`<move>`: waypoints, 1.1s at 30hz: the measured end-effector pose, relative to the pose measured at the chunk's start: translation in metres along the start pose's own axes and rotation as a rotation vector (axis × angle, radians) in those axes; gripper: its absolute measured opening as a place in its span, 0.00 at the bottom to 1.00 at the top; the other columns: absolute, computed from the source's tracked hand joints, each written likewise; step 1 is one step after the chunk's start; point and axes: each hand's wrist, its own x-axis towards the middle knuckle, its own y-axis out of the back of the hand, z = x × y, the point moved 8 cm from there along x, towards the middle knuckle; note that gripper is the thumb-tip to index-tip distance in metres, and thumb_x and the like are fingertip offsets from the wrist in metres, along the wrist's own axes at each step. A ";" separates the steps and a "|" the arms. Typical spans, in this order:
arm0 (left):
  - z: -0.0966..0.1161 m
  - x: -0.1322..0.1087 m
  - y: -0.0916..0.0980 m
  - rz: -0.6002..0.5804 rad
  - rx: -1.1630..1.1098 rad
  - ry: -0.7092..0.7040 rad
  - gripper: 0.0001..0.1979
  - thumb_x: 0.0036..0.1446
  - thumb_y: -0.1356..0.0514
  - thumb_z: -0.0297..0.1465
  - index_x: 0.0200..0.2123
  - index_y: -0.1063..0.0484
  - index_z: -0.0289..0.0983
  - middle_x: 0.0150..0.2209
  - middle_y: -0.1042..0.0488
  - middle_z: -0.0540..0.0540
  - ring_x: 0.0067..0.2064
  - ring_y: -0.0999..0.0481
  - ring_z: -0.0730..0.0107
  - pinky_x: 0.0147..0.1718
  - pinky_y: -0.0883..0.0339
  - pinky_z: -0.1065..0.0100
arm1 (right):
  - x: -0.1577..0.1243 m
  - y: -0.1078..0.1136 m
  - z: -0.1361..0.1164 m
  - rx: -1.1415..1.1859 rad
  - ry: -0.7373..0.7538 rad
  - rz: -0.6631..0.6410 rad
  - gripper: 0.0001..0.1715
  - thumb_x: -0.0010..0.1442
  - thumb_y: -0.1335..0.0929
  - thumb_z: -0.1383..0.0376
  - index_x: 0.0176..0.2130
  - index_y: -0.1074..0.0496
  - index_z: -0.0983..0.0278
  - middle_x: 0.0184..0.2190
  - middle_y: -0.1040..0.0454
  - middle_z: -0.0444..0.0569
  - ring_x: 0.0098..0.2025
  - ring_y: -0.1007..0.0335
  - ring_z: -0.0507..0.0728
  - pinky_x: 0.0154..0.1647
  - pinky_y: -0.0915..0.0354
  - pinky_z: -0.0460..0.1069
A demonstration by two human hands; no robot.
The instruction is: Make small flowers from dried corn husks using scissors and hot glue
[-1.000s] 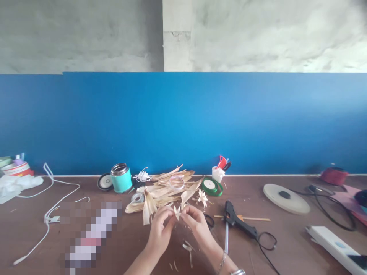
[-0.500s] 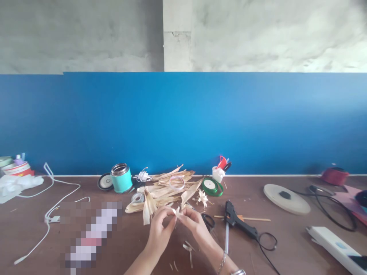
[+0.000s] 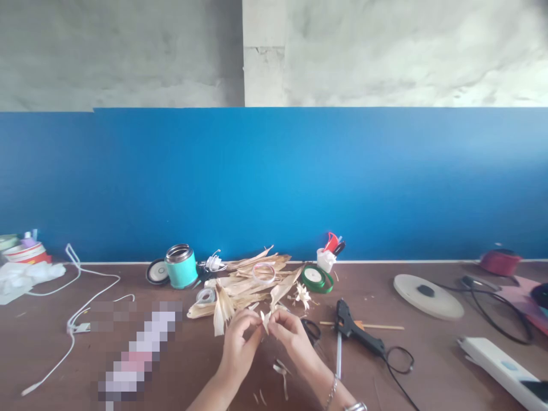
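Observation:
Pinched between both hands is a small pale piece of corn husk [image 3: 265, 323] with pointed, petal-like tips. My left hand [image 3: 240, 337] grips it from the left with thumb and fingers. From the other side, my right hand [image 3: 291, 335] pinches it the same way; a bracelet circles that wrist. Just beyond the fingers lies a pile of dried corn husks [image 3: 244, 287], with a white husk flower [image 3: 302, 295] at its right. Black scissor handles [image 3: 311, 331] show by my right hand, the blades hidden. Cut husk scraps [image 3: 280, 370] lie between my forearms.
To the right are a black glue gun [image 3: 359, 334] over a thin wooden stick [image 3: 387, 327], a round lid [image 3: 428, 307] and a white power strip [image 3: 499, 368]. Behind stand a turquoise flask [image 3: 181, 273], green ribbon roll [image 3: 314, 276] and pen cup [image 3: 325, 261]. White cables [image 3: 92, 302] lie left.
The husk piece has turned slightly between my fingers, and a pointed tip now stands up more clearly. Both hands stay in almost the same place.

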 end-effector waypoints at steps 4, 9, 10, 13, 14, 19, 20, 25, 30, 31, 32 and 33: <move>0.006 0.000 0.001 0.025 0.053 -0.081 0.08 0.56 0.43 0.28 0.25 0.28 0.38 0.29 0.25 0.46 0.34 0.26 0.64 0.35 0.32 0.65 | -0.001 -0.001 0.003 0.018 -0.024 -0.012 0.15 0.46 0.28 0.58 0.21 0.34 0.65 0.17 0.36 0.40 0.21 0.45 0.49 0.24 0.49 0.45; 0.016 -0.002 0.004 0.062 0.109 -0.180 0.06 0.56 0.42 0.27 0.28 0.27 0.38 0.29 0.25 0.46 0.34 0.26 0.65 0.34 0.31 0.66 | -0.001 0.000 0.006 0.052 -0.035 -0.013 0.14 0.45 0.28 0.59 0.21 0.33 0.65 0.18 0.35 0.41 0.22 0.44 0.49 0.25 0.47 0.45; 0.018 -0.002 0.004 0.065 0.121 -0.196 0.06 0.56 0.43 0.27 0.28 0.27 0.38 0.29 0.25 0.46 0.34 0.26 0.65 0.33 0.31 0.66 | -0.001 0.000 0.007 0.060 -0.045 -0.010 0.14 0.44 0.27 0.59 0.21 0.33 0.65 0.18 0.35 0.41 0.22 0.44 0.49 0.25 0.47 0.45; 0.023 -0.003 0.006 0.076 0.150 -0.241 0.07 0.57 0.43 0.26 0.29 0.27 0.38 0.29 0.26 0.46 0.34 0.26 0.65 0.33 0.31 0.65 | -0.001 -0.001 0.006 0.075 -0.061 -0.005 0.14 0.43 0.27 0.60 0.21 0.34 0.65 0.18 0.35 0.41 0.22 0.45 0.49 0.25 0.47 0.44; 0.025 -0.004 0.006 0.081 0.161 -0.254 0.07 0.57 0.43 0.26 0.29 0.27 0.38 0.29 0.26 0.46 0.34 0.26 0.65 0.33 0.31 0.65 | -0.001 -0.001 0.006 0.074 -0.058 -0.005 0.13 0.43 0.27 0.61 0.21 0.34 0.65 0.18 0.35 0.41 0.22 0.45 0.48 0.25 0.47 0.44; 0.032 -0.004 0.008 0.097 0.202 -0.292 0.06 0.55 0.42 0.25 0.29 0.28 0.39 0.29 0.25 0.46 0.34 0.26 0.64 0.35 0.32 0.64 | -0.001 -0.002 0.006 0.089 -0.054 -0.023 0.14 0.43 0.27 0.60 0.21 0.34 0.65 0.17 0.36 0.40 0.21 0.47 0.48 0.25 0.49 0.44; 0.033 -0.004 0.008 0.102 0.204 -0.298 0.06 0.55 0.43 0.24 0.29 0.28 0.39 0.29 0.25 0.46 0.34 0.26 0.64 0.35 0.32 0.64 | -0.001 -0.002 0.006 0.086 -0.053 -0.027 0.14 0.43 0.27 0.60 0.21 0.34 0.65 0.17 0.36 0.40 0.21 0.46 0.48 0.25 0.49 0.44; 0.035 -0.005 0.009 0.114 0.187 -0.297 0.07 0.54 0.42 0.23 0.27 0.30 0.39 0.28 0.26 0.47 0.33 0.27 0.65 0.34 0.33 0.65 | -0.001 -0.003 0.004 0.069 -0.049 -0.036 0.13 0.43 0.28 0.61 0.20 0.34 0.65 0.17 0.36 0.40 0.21 0.47 0.48 0.24 0.49 0.45; 0.028 -0.006 0.009 0.098 0.138 -0.221 0.06 0.54 0.42 0.24 0.26 0.30 0.39 0.28 0.27 0.47 0.34 0.27 0.65 0.34 0.34 0.65 | 0.000 -0.001 0.001 0.048 -0.042 -0.023 0.12 0.43 0.29 0.62 0.20 0.34 0.65 0.17 0.36 0.40 0.20 0.48 0.48 0.24 0.51 0.44; 0.026 -0.006 0.009 0.092 0.122 -0.201 0.06 0.54 0.42 0.25 0.26 0.30 0.39 0.28 0.27 0.47 0.34 0.27 0.65 0.35 0.34 0.65 | 0.000 0.000 0.001 0.045 -0.045 -0.022 0.11 0.43 0.29 0.62 0.20 0.34 0.65 0.16 0.36 0.40 0.20 0.48 0.48 0.24 0.51 0.44; 0.023 -0.006 0.008 0.081 0.103 -0.177 0.06 0.54 0.42 0.25 0.25 0.30 0.39 0.29 0.27 0.47 0.34 0.27 0.65 0.35 0.33 0.66 | 0.000 0.000 0.000 0.044 -0.047 -0.020 0.11 0.43 0.29 0.63 0.20 0.34 0.65 0.16 0.36 0.40 0.20 0.48 0.48 0.24 0.51 0.44; 0.021 -0.005 0.007 0.071 0.080 -0.150 0.06 0.54 0.42 0.26 0.25 0.30 0.39 0.29 0.27 0.47 0.34 0.27 0.65 0.35 0.33 0.66 | 0.000 0.000 -0.001 0.045 -0.049 -0.019 0.10 0.43 0.29 0.63 0.20 0.34 0.65 0.16 0.36 0.40 0.21 0.48 0.48 0.24 0.51 0.44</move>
